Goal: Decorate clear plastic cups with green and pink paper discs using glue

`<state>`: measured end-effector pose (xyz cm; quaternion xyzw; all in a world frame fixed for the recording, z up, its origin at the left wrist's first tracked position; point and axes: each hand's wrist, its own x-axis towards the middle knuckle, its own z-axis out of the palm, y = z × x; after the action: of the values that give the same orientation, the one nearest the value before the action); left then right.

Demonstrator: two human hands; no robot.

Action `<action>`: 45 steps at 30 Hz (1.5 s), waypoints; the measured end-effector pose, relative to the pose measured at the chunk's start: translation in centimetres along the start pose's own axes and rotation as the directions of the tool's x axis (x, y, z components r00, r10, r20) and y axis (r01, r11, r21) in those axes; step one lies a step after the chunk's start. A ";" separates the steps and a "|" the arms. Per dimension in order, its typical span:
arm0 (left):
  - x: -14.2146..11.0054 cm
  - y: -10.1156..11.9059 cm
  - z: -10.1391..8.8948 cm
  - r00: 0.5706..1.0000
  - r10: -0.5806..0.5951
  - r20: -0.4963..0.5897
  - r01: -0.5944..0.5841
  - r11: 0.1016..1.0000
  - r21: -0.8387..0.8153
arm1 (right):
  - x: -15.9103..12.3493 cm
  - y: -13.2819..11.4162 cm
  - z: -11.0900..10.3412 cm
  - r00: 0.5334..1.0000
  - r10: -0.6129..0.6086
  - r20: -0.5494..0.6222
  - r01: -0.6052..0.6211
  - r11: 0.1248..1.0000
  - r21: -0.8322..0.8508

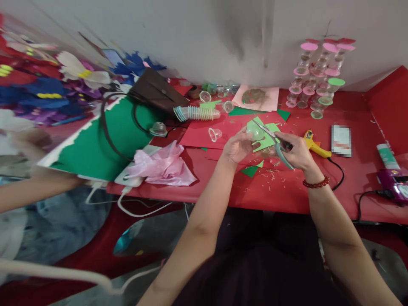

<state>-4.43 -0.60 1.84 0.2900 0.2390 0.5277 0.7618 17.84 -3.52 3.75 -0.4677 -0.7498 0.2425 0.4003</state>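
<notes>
My left hand (239, 145) is closed on a light green sheet of paper (266, 143), together with a clear plastic cup (256, 132) that lies against the sheet. Curved notches show along the paper's lower edge. In my right hand (296, 152) is a pair of scissors (282, 155) with grey-green handles, its blades reaching across the green paper. Beneath both hands lie red paper (204, 132), dark green scraps (250, 171) and thin pale shreds. Another clear plastic cup (215, 134) rests on its side left of my hands.
A row of nested plastic cups (197, 113) lies behind. Right of my hands are a yellow glue gun (316, 146) and its cord. Hanging strings of cups (315, 76) stand by the wall. A pink plastic bag (165, 165) and brown bag (159, 91) sit left, near another person's arm (35, 191).
</notes>
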 end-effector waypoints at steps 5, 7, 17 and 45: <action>0.1 -0.1 -0.1 1.000 0.000 0.005 0.000 1.000 -0.016 | 0.0 0.3 0.0 1.000 0.012 0.001 -0.012 1.000 0.014; 0.1 0.0 -0.1 1.000 0.006 0.014 -0.006 1.000 -0.025 | 0.0 0.3 0.0 1.000 0.018 -0.001 -0.018 1.000 0.011; 0.0 0.7 -0.7 1.000 -0.001 0.014 0.001 1.000 0.007 | -0.1 0.7 -0.3 0.999 0.049 0.015 -0.050 0.999 0.014; 0.4 1.5 -1.1 1.000 -0.016 0.023 0.015 0.999 0.050 | -0.3 1.6 -1.2 0.989 0.126 0.079 -0.128 0.992 0.020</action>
<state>-6.07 0.39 2.04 0.3130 0.2455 0.5122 0.7612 19.69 -3.10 3.09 -0.4997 -0.7302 0.2952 0.3605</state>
